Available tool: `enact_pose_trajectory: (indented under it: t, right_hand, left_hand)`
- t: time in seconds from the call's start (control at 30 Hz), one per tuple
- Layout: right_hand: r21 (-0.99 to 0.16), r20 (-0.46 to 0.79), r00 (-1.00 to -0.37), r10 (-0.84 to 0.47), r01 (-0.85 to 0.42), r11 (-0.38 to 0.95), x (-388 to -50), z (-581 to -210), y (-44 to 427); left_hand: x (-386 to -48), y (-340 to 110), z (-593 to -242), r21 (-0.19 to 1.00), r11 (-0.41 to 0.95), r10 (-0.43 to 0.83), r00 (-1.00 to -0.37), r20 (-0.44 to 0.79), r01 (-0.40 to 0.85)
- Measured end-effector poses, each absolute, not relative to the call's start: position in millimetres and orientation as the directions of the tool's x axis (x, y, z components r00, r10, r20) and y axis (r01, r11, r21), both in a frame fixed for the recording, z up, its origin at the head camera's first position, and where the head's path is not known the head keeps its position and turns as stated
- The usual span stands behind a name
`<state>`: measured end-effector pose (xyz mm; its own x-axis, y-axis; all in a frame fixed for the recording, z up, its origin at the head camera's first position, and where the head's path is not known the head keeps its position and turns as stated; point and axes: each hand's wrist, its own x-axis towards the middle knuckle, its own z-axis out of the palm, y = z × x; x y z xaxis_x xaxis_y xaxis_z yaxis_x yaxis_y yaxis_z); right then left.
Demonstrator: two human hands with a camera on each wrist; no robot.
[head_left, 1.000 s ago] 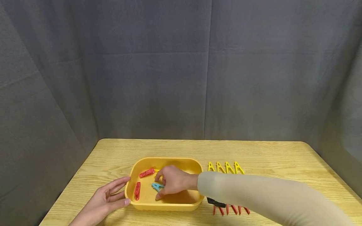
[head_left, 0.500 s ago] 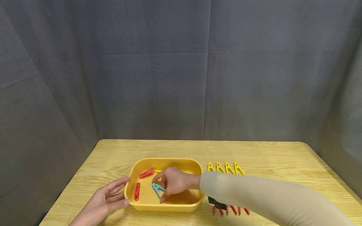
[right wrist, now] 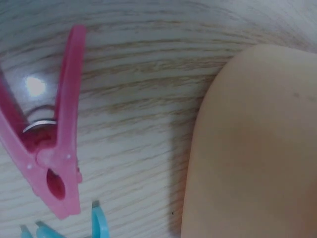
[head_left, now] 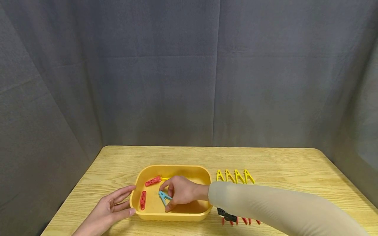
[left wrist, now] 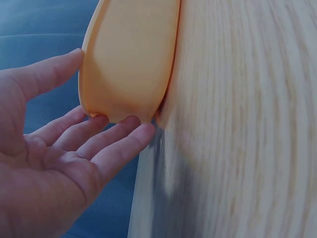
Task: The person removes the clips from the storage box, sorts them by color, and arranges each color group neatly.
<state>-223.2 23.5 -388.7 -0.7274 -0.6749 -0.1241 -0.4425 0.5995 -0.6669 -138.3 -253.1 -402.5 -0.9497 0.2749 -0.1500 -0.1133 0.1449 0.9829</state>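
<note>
In the head view, my right hand (head_left: pixel 181 191) reaches into a yellow plastic bin (head_left: pixel 171 216) and pinches a light blue clothespin (head_left: pixel 164 197) between finger and thumb. The pin lies low over the bin's floor, its legs spread. My left hand (head_left: pixel 107 206) touches the bin's left end, its thumb and fingers spread along the outside. The left wrist view has these nearly straight fingers (left wrist: pixel 121 148) against the end wall. Two red clothespins (head_left: pixel 153 181) lie at the bin's left side; a yellow clothespin (head_left: pixel 164 179) is mostly hidden behind the right hand.
Right of the bin, several yellow clothespins (head_left: pixel 229 176) stand in a row on the wooden table (head_left: pixel 280 164). Nearer me are several red ones (head_left: pixel 243 221), partly under the sleeve (head_left: pixel 265 200). The right wrist view adds blue tips (right wrist: pixel 100 220) beside a pinkish-red clothespin (right wrist: pixel 59 153).
The blue clothespin has turned and shifted slightly toward me, showing more of its legs. My right thumb has come nearer its leg end. My left hand has not visibly moved.
</note>
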Motion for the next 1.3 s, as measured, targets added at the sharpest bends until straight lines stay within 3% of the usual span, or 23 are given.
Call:
enact_pose_trajectory:
  t: [0.47, 0.67, 0.97, 1.3]
  right_hand:
    - [-0.682, -0.085, -0.741, -0.666, -0.445, 0.581, -222, -387, 25]
    - [-0.742, -0.065, -0.754, -0.653, -0.401, 0.538, -218, -376, 33]
    - [-0.816, 0.017, -0.758, -0.652, -0.388, 0.429, -207, -363, 53]
    - [-0.812, 0.070, -0.793, -0.605, -0.397, 0.427, -192, -339, 78]
  left_hand:
    - [-139, -252, -403, 0.985, 0.135, 0.275, -0.951, -0.142, -0.108]
    - [-139, -252, -402, 0.990, 0.114, 0.295, -0.949, -0.109, -0.079]
    - [-139, -253, -402, 0.977, 0.177, 0.247, -0.955, -0.163, -0.121]
    - [-141, -250, -400, 0.971, 0.183, 0.230, -0.954, -0.194, -0.153]
